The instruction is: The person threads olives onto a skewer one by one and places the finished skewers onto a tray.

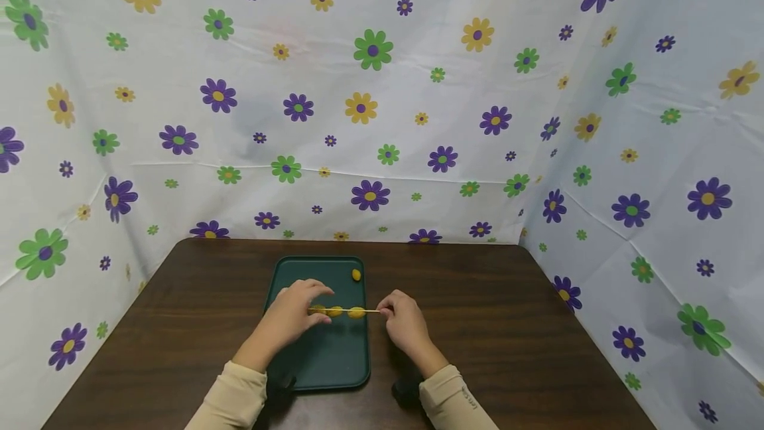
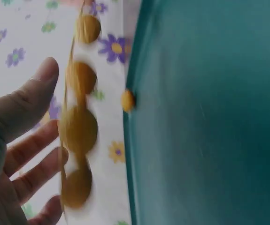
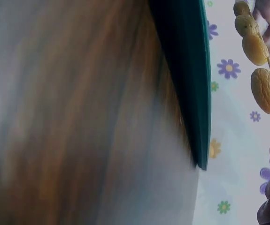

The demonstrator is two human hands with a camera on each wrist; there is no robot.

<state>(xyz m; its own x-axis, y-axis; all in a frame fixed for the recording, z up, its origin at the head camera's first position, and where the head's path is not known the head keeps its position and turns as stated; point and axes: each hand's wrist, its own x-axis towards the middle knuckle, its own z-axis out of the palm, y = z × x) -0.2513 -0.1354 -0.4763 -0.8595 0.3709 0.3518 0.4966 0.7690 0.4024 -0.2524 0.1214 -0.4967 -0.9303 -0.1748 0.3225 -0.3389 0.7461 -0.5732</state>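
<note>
A thin wooden skewer (image 1: 371, 311) lies level above the tray, threaded with several wrinkled, oval yellow fruits (image 3: 266, 91) whose exact kind I cannot tell. My right hand (image 1: 406, 324) pinches its bare right end between thumb and fingers. Around the fruit at the other end, my left hand (image 1: 288, 314) is spread, thumb apart from the fingers. The left wrist view shows a gap between that thumb and the blurred fruits (image 2: 78, 129); whether the fingers behind touch the skewer is unclear. One loose yellow fruit (image 1: 356, 275) sits in the tray's far right corner.
The dark green rectangular tray (image 1: 328, 367) rests on a brown wooden table (image 1: 477, 324), left of its middle. White flower-printed cloth (image 1: 370, 131) rises behind the table and at both sides. A dark object (image 1: 407, 390) shows beneath the right wrist.
</note>
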